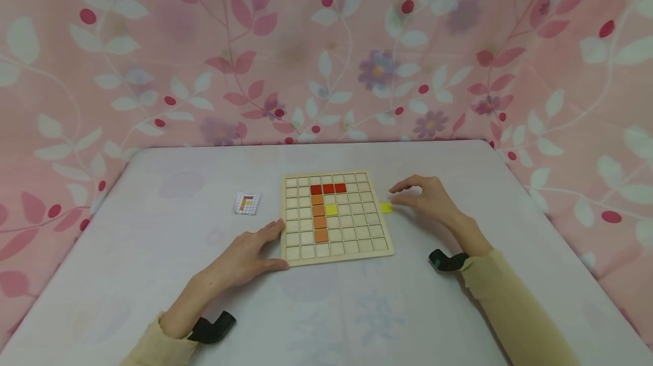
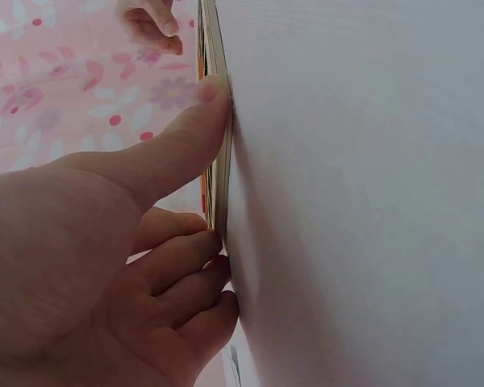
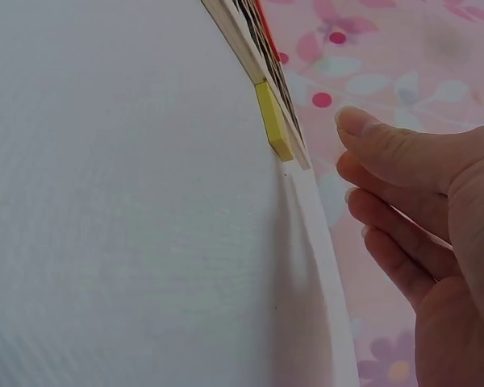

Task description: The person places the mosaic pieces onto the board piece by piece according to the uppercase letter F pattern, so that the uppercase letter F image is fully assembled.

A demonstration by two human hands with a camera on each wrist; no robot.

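A square wooden grid board (image 1: 357, 224) lies on the table. In its cells sit several red tiles (image 1: 329, 188), a column of orange tiles (image 1: 318, 222) and one yellow tile (image 1: 331, 209). My left hand (image 1: 240, 261) holds the board's near left corner, with the thumb (image 2: 189, 137) at the front edge and the fingers (image 2: 185, 266) along the left side. Another yellow tile (image 1: 386, 208) lies right at the board's right edge; it shows as a thick block (image 3: 273, 121) in the right wrist view. Just above and beside it hovers my right hand (image 1: 431, 201), thumb and fingers apart, holding nothing.
Left of the board lies a small pattern card (image 1: 247, 204) printed with a coloured grid figure. The table (image 1: 194, 184) has a white patterned cover, and pink floral cloth (image 1: 326, 60) hangs behind it and at both sides. Dark bands (image 1: 446, 260) sit at both wrists.
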